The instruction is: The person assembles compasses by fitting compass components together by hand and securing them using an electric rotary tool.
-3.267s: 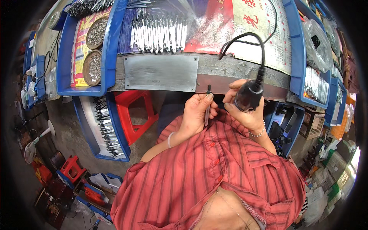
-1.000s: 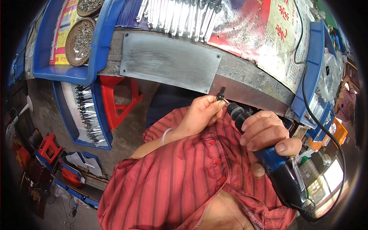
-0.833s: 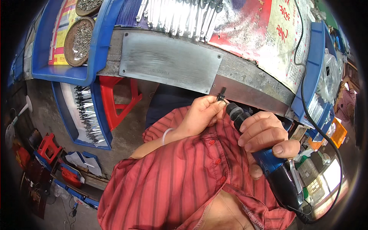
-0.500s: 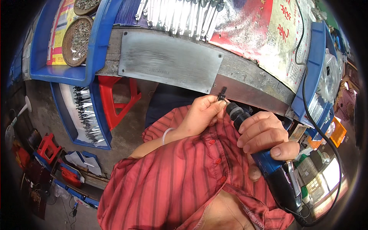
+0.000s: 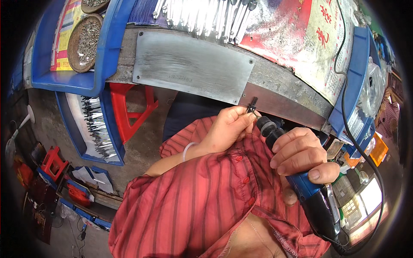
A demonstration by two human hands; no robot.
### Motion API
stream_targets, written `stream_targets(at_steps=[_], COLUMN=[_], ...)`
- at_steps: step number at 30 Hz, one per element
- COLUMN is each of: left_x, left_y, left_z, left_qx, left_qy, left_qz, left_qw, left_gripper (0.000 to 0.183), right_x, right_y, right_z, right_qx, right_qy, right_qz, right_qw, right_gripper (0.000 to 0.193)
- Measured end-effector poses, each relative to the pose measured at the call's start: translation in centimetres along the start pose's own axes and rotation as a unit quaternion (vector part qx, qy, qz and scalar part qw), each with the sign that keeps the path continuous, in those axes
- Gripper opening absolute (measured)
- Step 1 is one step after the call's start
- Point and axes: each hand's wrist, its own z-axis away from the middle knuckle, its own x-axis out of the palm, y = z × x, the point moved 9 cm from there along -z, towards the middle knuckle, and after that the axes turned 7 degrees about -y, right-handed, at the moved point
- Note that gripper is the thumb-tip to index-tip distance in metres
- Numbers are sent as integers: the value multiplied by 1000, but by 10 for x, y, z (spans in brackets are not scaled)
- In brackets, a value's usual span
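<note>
Between the thumb and fingers of my left hand (image 5: 230, 127) is pinched a small black part (image 5: 252, 104), its dark end sticking up past the fingertips at the bench edge. The rest of it is hidden by the fingers. My right hand (image 5: 301, 157) is wrapped round a blue and black corded electric screwdriver (image 5: 306, 189). The tool's dark nose points up and left at the small part. A thin bit seems to reach from the nose to the part; whether they touch I cannot tell.
A metal plate (image 5: 193, 64) is screwed to the bench edge. Several slim silver-and-black pieces (image 5: 206, 19) lie in a row behind it. Left are a blue bin (image 5: 73, 88) with bowls of small metal parts (image 5: 89, 43), another blue tray (image 5: 112, 129) and a red stool (image 5: 124, 116). A black cable (image 5: 344, 99) runs right.
The screwdriver and my right hand have shifted slightly right and down, its nose a little farther from the left fingers. My left hand keeps its pinch on the part.
</note>
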Motion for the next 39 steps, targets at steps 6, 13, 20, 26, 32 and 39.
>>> stream_targets(at_steps=[6,13,20,26,32,39], left_x=[-3,-2,-3,-3,-1,-2], left_y=[-2,-2,-5,-7,-2,-5], left_z=[0,-1,1,-1,0,0], left_qx=[-11,-9,-25,-13,-24,-10], left_qy=[2,1,1,-1,-1,-1], left_qz=[3,-4,7,28,4,25], left_qw=[1000,1000,1000,1000,1000,1000], left_gripper=[19,19,18,18,18,18], right_x=[4,2,3,2,1,2], right_y=[-1,0,2,4,4,4], right_z=[0,0,1,-1,0,0], right_qx=[3,15,14,29,39,33], right_qy=[-8,-4,-10,-19,-6,-11], right_qz=[2,6,-3,-15,-3,-5], right_qw=[1000,1000,1000,999,999,999], right_gripper=[47,47,48,48,49,48])
